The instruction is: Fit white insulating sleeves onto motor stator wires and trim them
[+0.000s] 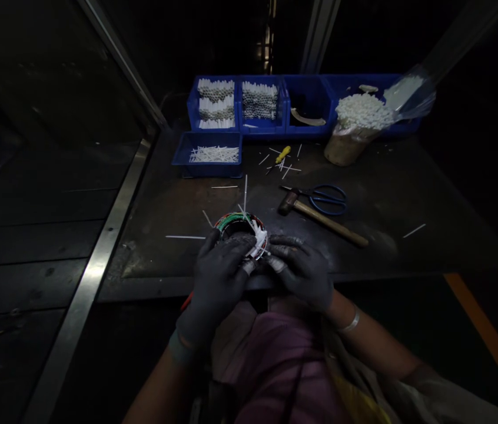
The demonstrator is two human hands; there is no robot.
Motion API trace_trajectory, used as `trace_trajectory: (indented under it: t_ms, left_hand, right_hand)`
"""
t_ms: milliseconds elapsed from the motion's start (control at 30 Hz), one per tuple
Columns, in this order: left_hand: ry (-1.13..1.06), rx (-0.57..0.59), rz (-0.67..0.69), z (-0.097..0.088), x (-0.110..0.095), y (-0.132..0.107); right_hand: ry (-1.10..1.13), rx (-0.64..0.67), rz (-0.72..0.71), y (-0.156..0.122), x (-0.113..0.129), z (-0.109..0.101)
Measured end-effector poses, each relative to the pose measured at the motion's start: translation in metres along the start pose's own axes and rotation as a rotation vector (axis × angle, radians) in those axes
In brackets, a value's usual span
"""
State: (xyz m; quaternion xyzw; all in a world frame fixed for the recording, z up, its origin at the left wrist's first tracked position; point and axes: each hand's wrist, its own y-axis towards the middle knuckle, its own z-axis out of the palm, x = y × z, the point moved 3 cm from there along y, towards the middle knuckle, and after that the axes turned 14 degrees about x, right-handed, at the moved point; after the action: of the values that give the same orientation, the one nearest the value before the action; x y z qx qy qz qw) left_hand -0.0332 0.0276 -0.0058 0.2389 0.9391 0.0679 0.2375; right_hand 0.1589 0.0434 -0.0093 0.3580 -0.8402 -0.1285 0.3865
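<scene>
A round wound coil (235, 224) with green, red and white wires and white sleeves sits at the near edge of the dark workbench (390, 241). My left hand (219, 277), in a dark glove, lies over its near left side with fingers curled on it. My right hand (301, 268), also gloved, presses against the coil's right side, fingertips pinched at the white sleeves (258, 241). Both hands hold the coil.
A hammer (319, 217) and blue-handled scissors (326, 198) lie right of the coil. A small yellow-handled tool (281, 155) and loose white sticks lie farther back. Blue bins (258, 106) of white tubes line the back; a blue tray (210, 154) and a tub of white sticks (357, 126) stand near them.
</scene>
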Motion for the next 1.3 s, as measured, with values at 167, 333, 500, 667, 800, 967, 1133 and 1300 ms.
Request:
trace_trajectory:
  t_ms: [167, 333, 500, 667, 800, 967, 1133, 1300]
  left_hand:
    - [0.011, 0.000, 0.002, -0.001, -0.002, 0.001]
    - [-0.007, 0.008, -0.037, -0.001, -0.002, 0.001]
    - [-0.009, -0.013, -0.024, 0.000, -0.002, 0.001]
    - [0.009, -0.020, 0.003, 0.000, -0.001, 0.000]
    - [0.010, -0.018, -0.005, 0.000, -0.001, 0.000]
    - [0.002, -0.037, 0.009, 0.000, -0.002, 0.000]
    - [0.006, -0.020, 0.003, 0.000, -0.003, 0.001]
    - [-0.007, -0.054, -0.046, -0.002, 0.000, -0.001]
  right_hand:
    - [-0.009, 0.016, -0.028, 0.005, -0.002, 0.004]
    - [-0.028, 0.143, -0.010, 0.022, -0.004, 0.013]
    - [-0.043, 0.126, -0.039, 0.015, -0.004, 0.007]
    - [-0.119, 0.055, -0.052, 0.000, -0.001, -0.001]
    - [-0.139, 0.079, -0.054, 0.003, 0.001, -0.001]
    - [-0.166, 0.101, -0.057, 0.000, 0.002, -0.001]
    - [-0.161, 0.138, -0.020, 0.010, 0.004, 0.005]
    - [-0.333, 0.310, -0.104, 0.033, 0.010, 0.008]
